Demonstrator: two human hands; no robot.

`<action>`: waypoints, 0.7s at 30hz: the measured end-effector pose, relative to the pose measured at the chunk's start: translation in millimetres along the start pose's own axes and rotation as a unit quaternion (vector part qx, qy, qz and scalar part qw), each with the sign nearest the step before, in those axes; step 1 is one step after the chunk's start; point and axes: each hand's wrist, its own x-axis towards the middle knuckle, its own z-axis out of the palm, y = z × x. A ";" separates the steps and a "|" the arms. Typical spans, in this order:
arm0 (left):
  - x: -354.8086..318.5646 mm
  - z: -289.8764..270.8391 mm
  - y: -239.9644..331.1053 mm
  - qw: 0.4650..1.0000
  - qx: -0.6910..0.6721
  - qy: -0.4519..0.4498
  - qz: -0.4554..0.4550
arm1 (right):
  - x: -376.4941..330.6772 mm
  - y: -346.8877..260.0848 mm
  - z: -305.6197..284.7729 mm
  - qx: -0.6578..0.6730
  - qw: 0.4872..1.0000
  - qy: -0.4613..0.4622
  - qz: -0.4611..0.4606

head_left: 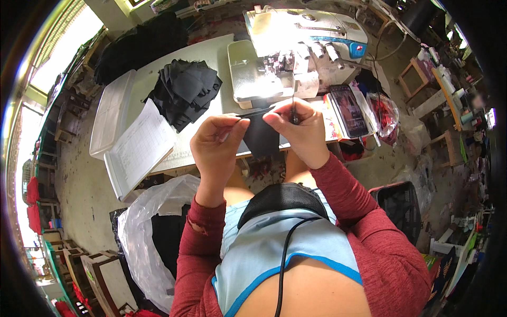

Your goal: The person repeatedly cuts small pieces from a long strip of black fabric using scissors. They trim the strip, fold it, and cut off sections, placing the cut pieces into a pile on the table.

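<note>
Both hands are raised over the front edge of the white sewing table (227, 95). My left hand (216, 140) pinches one end of a narrow black fabric strip (255, 112) between thumb and fingertips. At the strip's other end, my right hand (303, 132) grips it with thumb and forefinger. A small dark, slim object (294, 117) shows at my right fingers; its kind cannot be made out. Below the strip, a black fabric piece (262, 138) hangs over the table edge. Just beyond my hands stands a white and blue sewing machine (332, 31), its needle area in glare.
Black fabric pieces (187, 87) are piled left of the machine. A paper sheet (140, 137) and a clear plastic bin (111, 113) lie at the left. A phone (348, 111) rests right of my hands. A clear plastic bag (142, 232) with dark cloth stands on the floor.
</note>
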 end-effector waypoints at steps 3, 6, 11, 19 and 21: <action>27.8 -5.0 -3.1 0.988 0.141 0.018 0.064 | 12.4 -1.7 19.1 -0.080 0.997 0.012 -0.015; 79.9 12.1 -9.5 0.935 0.299 -0.026 0.190 | 36.8 37.2 38.7 0.061 0.994 0.072 -0.050; 114.4 20.1 -76.7 0.861 0.421 -0.146 0.244 | 47.9 83.3 36.9 -0.142 0.982 0.123 -0.008; 74.9 29.7 -94.9 0.862 0.409 -0.077 0.288 | 28.7 93.6 12.2 -0.058 0.995 0.083 0.022; 55.8 31.5 -93.8 0.884 0.401 -0.132 0.201 | 25.8 101.8 -4.1 -0.037 0.995 0.088 0.026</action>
